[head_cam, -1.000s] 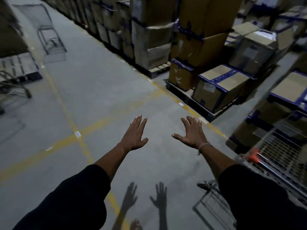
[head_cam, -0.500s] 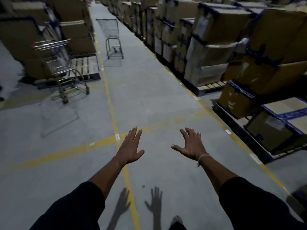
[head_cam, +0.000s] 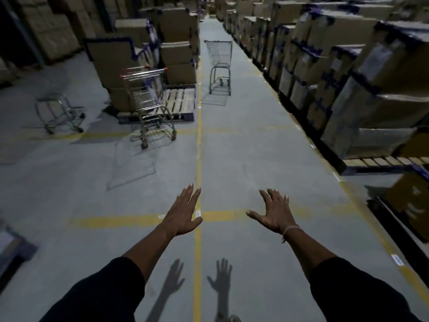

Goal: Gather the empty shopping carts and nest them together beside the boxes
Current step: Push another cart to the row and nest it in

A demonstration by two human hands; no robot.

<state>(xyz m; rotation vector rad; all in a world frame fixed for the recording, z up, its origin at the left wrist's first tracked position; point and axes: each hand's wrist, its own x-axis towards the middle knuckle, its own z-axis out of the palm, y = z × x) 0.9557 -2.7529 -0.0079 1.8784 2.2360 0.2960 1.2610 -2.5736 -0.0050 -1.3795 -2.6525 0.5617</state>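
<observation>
Both hands are free: left hand (head_cam: 183, 214) and right hand (head_cam: 274, 214) are stretched fwd over the floor (head_cam: 243, 147), each grip wide open, fingers spread, holding nothing

The carts are well apart from the hands. Nearest cart (head_cam: 148, 101) stands just beside the pallet (head_cam: 178, 103) w/ stacked boxes (head_cam: 178, 54) on the left; a second cart (head_cam: 219, 66) stands alone further down the aisle, near the yellow line (head_cam: 198, 135). A third cart (head_cam: 59, 112) at far left is blurred, only its lower frame is clear

Judgement: wire steel carts, stiff, prob. not heavy when empty, roll easy on smooth concrete but the castors can swing off course. Best hold is the handle bar w/ red ends on the nearest cart, both hands wide apart, push slow so baskets slide into each other w/o jam
</observation>
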